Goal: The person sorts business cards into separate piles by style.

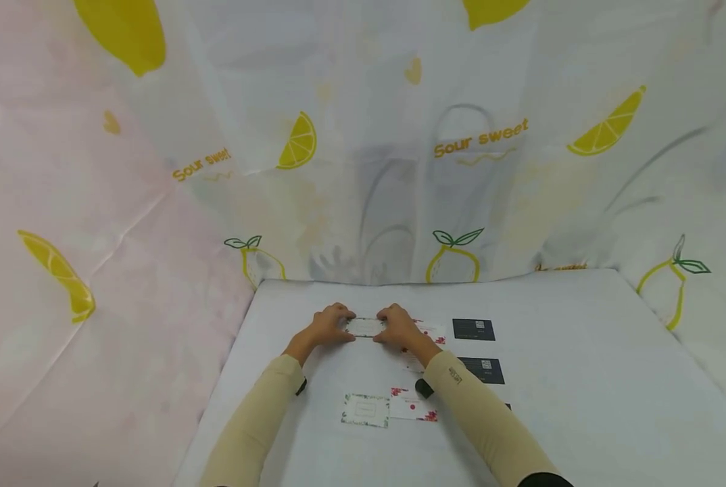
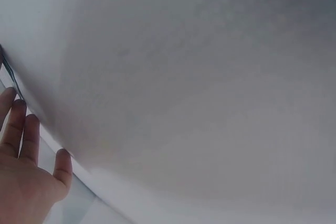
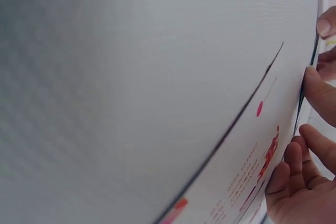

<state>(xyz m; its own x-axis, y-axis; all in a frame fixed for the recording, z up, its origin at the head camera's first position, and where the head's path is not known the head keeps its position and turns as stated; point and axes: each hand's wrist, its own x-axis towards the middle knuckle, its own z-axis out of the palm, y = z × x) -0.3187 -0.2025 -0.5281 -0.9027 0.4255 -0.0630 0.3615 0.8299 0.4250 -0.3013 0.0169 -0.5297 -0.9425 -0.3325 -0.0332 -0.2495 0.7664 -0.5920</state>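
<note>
A white card (image 1: pixel 365 327) with a green leafy border lies flat on the table near its far side. My left hand (image 1: pixel 329 326) grips its left end, thumb at the near corner and fingers at the far corner. At the right end, my right hand (image 1: pixel 398 328) grips the card the same way. In the left wrist view, fingertips (image 2: pixel 32 121) touch down close to the table surface. Partly covered by my right hand is a white card with red flowers (image 1: pixel 434 331); the right wrist view shows its red print (image 3: pixel 270 153) beside the fingers.
Nearer to me, another green-bordered card (image 1: pixel 365 410) meets a red-flowered card (image 1: pixel 414 408). A further red-flowered card (image 1: pixel 410 362) is half hidden by my right wrist. Black cards (image 1: pixel 474 329) run down the right, partly behind my sleeve (image 1: pixel 478 412). A lemon-print curtain (image 1: pixel 339 203) borders the white table (image 1: pixel 582 372).
</note>
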